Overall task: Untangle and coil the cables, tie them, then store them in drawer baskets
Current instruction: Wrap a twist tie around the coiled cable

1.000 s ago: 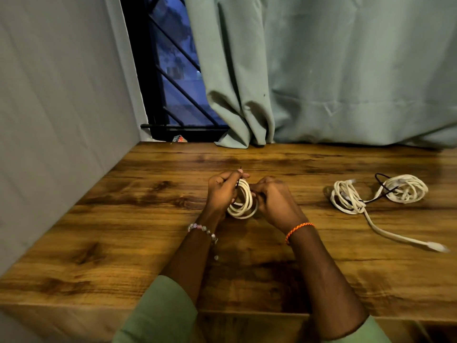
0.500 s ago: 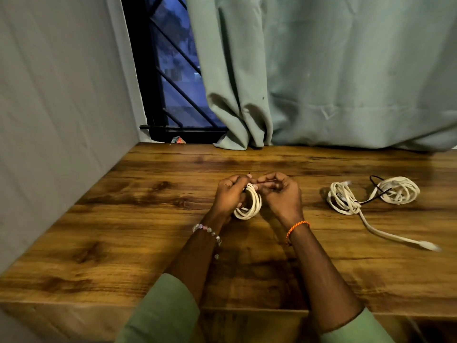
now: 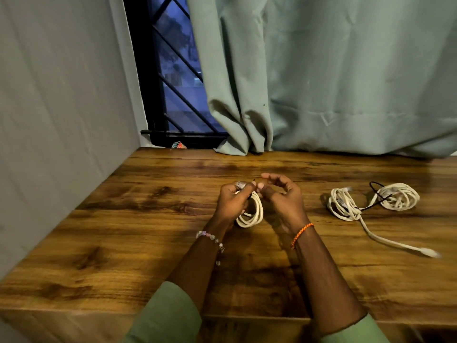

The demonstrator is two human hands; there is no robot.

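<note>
A small coil of white cable (image 3: 252, 214) hangs upright just above the wooden table (image 3: 148, 238), gripped by my left hand (image 3: 232, 201) at its upper side. My right hand (image 3: 282, 196) is close beside it on the right, thumb and forefinger pinched at the top of the coil on a thin black tie, the other fingers spread. Further right lie a loose white cable bundle (image 3: 343, 204) with a long tail ending in a plug (image 3: 427, 252), and a second white coil (image 3: 400, 196) with a thin black tie across it.
A grey wall (image 3: 61, 120) bounds the table on the left. A green curtain (image 3: 333, 82) hangs behind it, with a barred dark window (image 3: 173, 82) at its left and a small red object (image 3: 178, 144) on the sill.
My hands have lifted slightly with the coil. The right hand's fingers have spread apart, with only thumb and forefinger still pinching at the coil's top.
</note>
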